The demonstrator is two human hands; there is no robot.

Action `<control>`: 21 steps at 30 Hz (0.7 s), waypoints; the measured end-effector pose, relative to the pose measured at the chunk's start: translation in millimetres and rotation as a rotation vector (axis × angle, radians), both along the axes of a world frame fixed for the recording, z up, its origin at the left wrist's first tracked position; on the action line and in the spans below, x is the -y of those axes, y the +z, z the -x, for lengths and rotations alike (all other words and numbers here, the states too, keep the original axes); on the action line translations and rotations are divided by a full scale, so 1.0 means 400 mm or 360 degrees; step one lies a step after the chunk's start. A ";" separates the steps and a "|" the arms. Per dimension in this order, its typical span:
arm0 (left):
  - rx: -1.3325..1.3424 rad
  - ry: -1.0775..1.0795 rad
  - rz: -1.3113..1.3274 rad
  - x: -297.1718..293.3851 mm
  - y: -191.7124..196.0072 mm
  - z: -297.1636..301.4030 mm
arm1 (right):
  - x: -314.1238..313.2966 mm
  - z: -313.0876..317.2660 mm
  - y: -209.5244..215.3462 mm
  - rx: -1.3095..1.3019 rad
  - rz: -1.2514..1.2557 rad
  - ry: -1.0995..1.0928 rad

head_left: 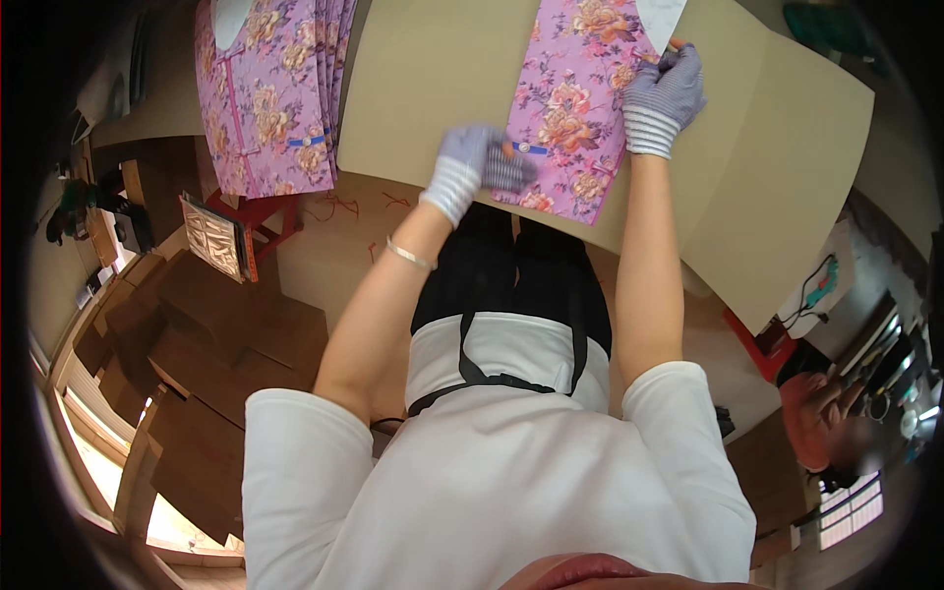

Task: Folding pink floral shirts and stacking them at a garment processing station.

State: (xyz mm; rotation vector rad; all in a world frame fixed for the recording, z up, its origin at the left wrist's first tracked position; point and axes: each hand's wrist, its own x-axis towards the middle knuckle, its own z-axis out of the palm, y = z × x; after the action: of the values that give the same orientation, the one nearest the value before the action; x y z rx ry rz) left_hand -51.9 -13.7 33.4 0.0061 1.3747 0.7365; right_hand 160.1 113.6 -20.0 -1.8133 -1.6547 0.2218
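A flat purple piece with a rose print (568,113), a blue band and a white patch at its top lies on the table in front of me. My right hand (666,90), in a striped grey-and-white glove with bare fingertips, has its fingers closed on the piece's upper right edge beside the white patch. My left hand (482,162), gloved the same way, hovers at or touches the lower left edge near the blue band. It is smeared by motion, so its grip does not show. Whether the piece is paper or cloth cannot be told.
A stack of similar purple floral pieces (265,108) overhangs the table's left side. The beige tabletop (433,74) ends close to my body. Brown cardboard boxes (211,339) stand on the floor at left. Another person (816,413) is at the far right, near a red stool (757,344).
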 end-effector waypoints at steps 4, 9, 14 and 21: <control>0.0006 0.0136 -0.0236 0.238 -0.067 -0.018 | 0.003 -0.002 -0.002 -0.0086 -0.0011 0.0011; -0.0162 -0.0202 -0.0553 0.301 -0.005 -0.003 | 0.012 -0.013 0.002 -0.0478 0.0106 -0.0007; -0.0787 -0.0092 -0.1104 0.177 0.056 0.055 | 0.064 -0.063 0.087 -0.1509 0.0355 0.0428; -0.0785 -0.0475 -0.1318 0.024 0.172 0.054 | 0.286 0.058 0.155 -0.0940 0.0692 0.1634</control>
State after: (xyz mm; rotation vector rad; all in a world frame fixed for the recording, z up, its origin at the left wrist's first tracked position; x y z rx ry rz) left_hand -73.6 -23.2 102.4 1.0817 1.3855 1.0404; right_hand 137.1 -0.9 42.0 -0.8136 -1.9907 1.4840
